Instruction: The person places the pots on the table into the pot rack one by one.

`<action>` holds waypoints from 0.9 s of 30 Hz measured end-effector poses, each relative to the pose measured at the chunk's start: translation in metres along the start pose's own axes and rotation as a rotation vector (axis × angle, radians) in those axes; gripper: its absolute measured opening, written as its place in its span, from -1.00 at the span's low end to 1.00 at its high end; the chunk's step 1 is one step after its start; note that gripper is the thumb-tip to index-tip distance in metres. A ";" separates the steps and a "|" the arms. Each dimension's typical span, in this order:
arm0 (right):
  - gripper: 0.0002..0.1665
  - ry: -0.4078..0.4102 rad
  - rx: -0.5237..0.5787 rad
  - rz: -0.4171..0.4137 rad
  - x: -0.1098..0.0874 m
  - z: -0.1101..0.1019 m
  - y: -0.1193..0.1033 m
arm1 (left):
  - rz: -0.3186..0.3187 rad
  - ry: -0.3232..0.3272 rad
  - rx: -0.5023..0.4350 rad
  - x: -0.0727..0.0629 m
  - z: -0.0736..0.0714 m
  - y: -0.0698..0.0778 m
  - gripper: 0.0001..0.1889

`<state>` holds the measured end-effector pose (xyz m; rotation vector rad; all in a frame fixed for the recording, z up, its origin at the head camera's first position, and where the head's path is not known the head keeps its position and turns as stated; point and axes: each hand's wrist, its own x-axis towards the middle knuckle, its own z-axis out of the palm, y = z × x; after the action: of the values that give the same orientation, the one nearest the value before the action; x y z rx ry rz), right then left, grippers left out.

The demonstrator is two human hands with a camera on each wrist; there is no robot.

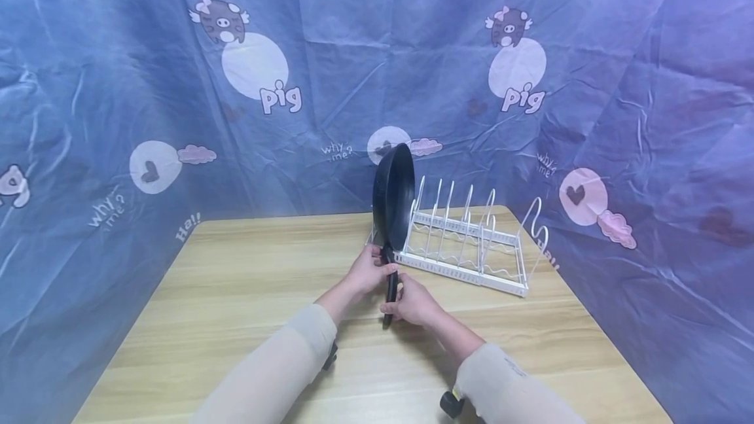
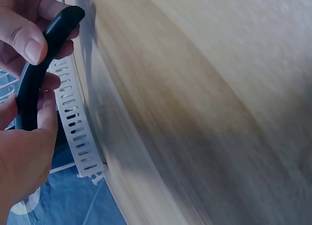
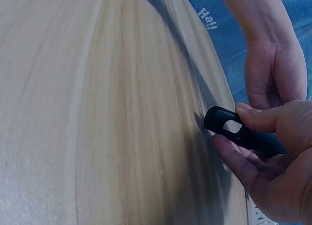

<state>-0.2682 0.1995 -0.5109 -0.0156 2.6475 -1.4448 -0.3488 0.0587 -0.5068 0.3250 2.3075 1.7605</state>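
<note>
Head view: both hands, left hand (image 1: 370,271) and right hand (image 1: 414,303), curled in a closed grip round the frying pan (image 1: 393,196) handle, pan on edge at the near end of the white rack (image 1: 471,241) on the desk (image 1: 235,293); judged mid-slotting, next needs lowering between wires.

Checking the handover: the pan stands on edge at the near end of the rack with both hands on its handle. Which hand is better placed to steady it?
Probably the left hand: it grips the handle nearest the pan, beside the rack. The right hand holds the far end.
</note>
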 end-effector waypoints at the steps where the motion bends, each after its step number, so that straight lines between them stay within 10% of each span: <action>1: -0.18 0.000 -0.001 -0.003 0.001 0.001 0.001 | 0.000 0.004 0.009 0.000 0.000 -0.001 -0.48; 16: -0.15 -0.013 -0.052 0.012 0.011 0.003 -0.001 | -0.004 0.087 0.078 0.005 0.005 -0.005 -0.46; 27: -0.64 -0.055 -0.215 -0.078 0.015 -0.005 0.003 | 0.140 0.014 0.471 0.009 0.004 -0.020 -0.31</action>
<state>-0.2833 0.2045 -0.5121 -0.1778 2.7704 -1.1549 -0.3564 0.0602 -0.5278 0.5630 2.7501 1.2503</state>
